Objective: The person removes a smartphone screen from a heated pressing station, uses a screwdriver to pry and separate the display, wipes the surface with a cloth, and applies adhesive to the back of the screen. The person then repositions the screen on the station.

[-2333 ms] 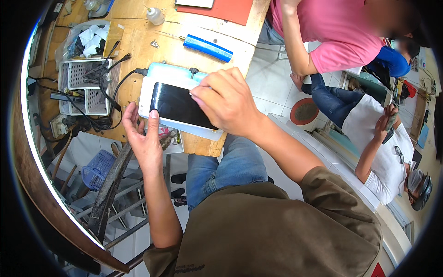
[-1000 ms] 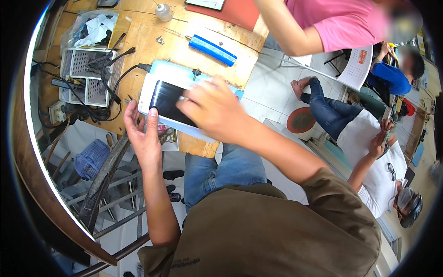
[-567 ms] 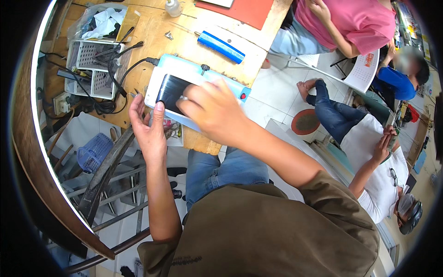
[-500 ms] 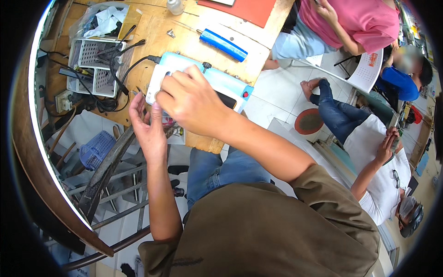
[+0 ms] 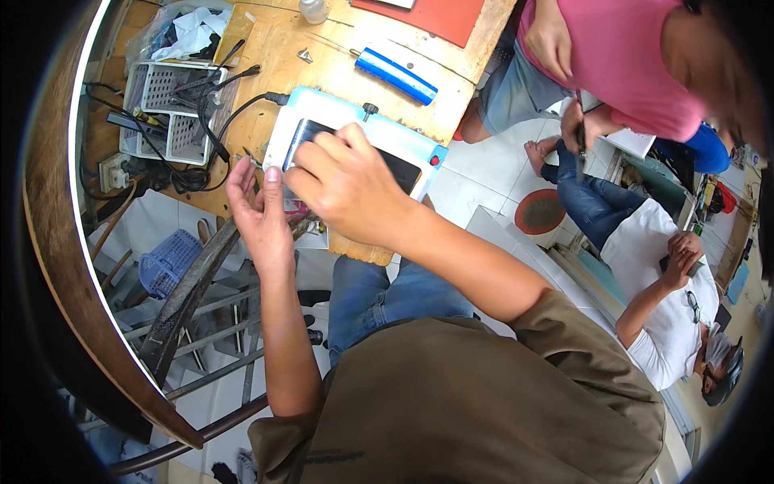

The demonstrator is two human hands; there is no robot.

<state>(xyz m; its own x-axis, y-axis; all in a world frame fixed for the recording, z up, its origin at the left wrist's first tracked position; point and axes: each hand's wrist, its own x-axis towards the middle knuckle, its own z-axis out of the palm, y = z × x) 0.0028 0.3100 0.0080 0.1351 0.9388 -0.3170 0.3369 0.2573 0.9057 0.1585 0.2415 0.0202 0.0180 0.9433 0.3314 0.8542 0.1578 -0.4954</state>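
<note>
Right hand (image 5: 343, 185) pulls back from the plate's (image 5: 282, 135) left edge, bunched, grip unclear; the phone's (image 5: 401, 170) end reappears, work apparently unfinished. Left hand (image 5: 261, 211) half-spread, near-left corner.

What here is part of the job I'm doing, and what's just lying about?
In use:
Phone, dark screen partly hidden by your right hand
Blue-and-white device under the phone, left hand at its left end

Just lying about:
Blue-handled tool
Clear bottle
Red sheet
Bluish plastic basket
</note>
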